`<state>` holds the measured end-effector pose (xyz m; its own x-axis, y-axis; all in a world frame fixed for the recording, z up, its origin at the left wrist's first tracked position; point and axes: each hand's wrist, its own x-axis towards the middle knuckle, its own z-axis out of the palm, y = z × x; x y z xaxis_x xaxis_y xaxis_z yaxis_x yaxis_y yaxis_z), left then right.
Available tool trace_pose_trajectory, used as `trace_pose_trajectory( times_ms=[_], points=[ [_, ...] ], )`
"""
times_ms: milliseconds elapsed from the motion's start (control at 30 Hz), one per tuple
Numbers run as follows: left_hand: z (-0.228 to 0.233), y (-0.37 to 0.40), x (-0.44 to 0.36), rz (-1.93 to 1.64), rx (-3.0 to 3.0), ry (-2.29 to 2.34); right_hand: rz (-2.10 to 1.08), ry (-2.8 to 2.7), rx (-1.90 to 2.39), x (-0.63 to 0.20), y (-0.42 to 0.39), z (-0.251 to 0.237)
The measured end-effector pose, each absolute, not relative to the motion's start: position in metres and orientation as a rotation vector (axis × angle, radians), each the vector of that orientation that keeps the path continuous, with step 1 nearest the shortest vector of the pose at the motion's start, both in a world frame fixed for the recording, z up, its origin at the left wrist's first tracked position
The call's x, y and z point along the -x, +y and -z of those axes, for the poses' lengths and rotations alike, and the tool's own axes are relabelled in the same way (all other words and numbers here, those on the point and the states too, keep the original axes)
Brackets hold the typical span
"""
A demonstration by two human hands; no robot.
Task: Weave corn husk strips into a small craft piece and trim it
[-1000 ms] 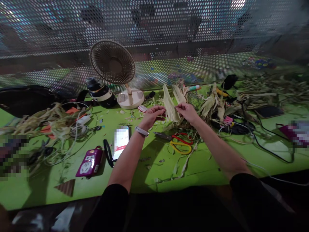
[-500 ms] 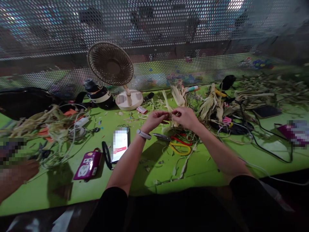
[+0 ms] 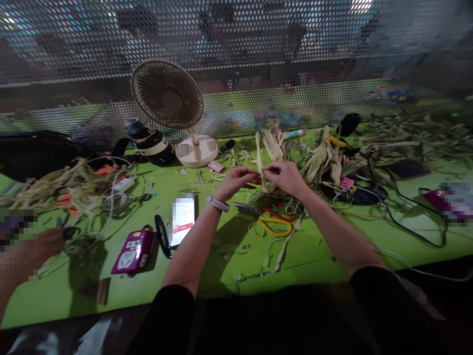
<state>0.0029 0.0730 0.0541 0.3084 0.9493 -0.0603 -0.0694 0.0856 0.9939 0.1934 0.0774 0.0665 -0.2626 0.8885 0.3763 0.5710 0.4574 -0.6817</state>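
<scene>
Head view, from the left side: another person's hand point(image 3: 48, 244) is near the edge of the counter point(image 3: 303, 268), well apart from the two working hands. Then come a purple socket point(image 3: 133, 250) and a phone point(image 3: 182, 220), both on the counter. The left hand point(image 3: 236, 181), with a pale band point(image 3: 218, 203) on its wrist, is near the middle. Its fingers are loosely bent and a little apart from each other, and their tips reach to the left side of a husk strip point(image 3: 259, 153); whether they grip it, I cannot tell. The strip stands between the two hands, its long axis almost upright, the top leaning slightly to the left. The greater part rises above the fingertips, and a shorter end goes down below them. The right hand point(image 3: 287, 177) is the nearer one: its thumb and forefinger are brought together in a pinch, and it seems that they grasp the strip at its right edge. Below the hands, scissors point(image 3: 252, 210) lie on the counter, blades toward the left. Just behind the strip is a husk bundle point(image 3: 272, 146), and farther right, a looser bundle point(image 3: 317, 160).
</scene>
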Motion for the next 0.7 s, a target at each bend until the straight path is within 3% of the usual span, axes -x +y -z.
trace_pose_trajectory(
  times_ms=[333, 700],
  points=[
    [-0.0569, 0.0702, -0.0073, -1.018, -1.303, 0.928, -0.663, -1.969, 1.159, -0.1930, 0.0753, -0.0675],
    [-0.0579, 0.0714, -0.0045, -1.031, -1.295, 0.921, -0.516, -2.088, 1.056, -0.1925, 0.0737, -0.0637]
  ],
)
